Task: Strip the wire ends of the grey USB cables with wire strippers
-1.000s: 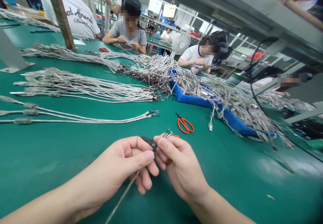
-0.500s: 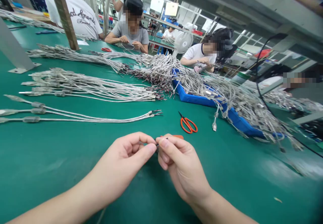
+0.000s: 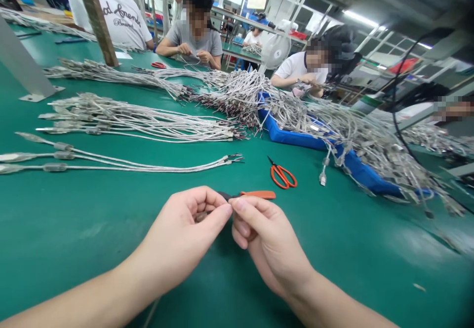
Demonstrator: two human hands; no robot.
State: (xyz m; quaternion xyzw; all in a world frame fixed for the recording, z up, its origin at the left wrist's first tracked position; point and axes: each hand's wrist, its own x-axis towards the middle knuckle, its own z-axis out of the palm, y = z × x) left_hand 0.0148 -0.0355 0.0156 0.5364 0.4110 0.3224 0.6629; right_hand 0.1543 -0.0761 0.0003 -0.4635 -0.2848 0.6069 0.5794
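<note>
My left hand [image 3: 196, 229] and my right hand [image 3: 264, 234] meet over the table, both closed in a pinch with thumb and forefinger tips touching. Between them is the wire end of a cable, almost wholly covered by the fingers. A short stretch of white cable [image 3: 151, 313] shows below my left forearm. Just behind the fingertips lies an orange-handled tool [image 3: 258, 195] with a dark head, partly hidden by my hands. Further back, scissors with orange handles [image 3: 283, 176] lie on the table. Three white cables [image 3: 148, 169] with stripped ends are laid out at the left.
A bundle of white cables [image 3: 148, 121] lies behind the three. Blue trays [image 3: 296, 138] heaped with cables stretch across the back right. A metal bracket [image 3: 27, 61] and a wooden post [image 3: 97, 22] stand at the left. Several co-workers sit across the green table [image 3: 92, 229].
The view has shifted slightly, and more of the orange-handled tool shows behind my hands. Dark wire tips seen earlier between my fingers are now covered. Both hands stay pinched together.
</note>
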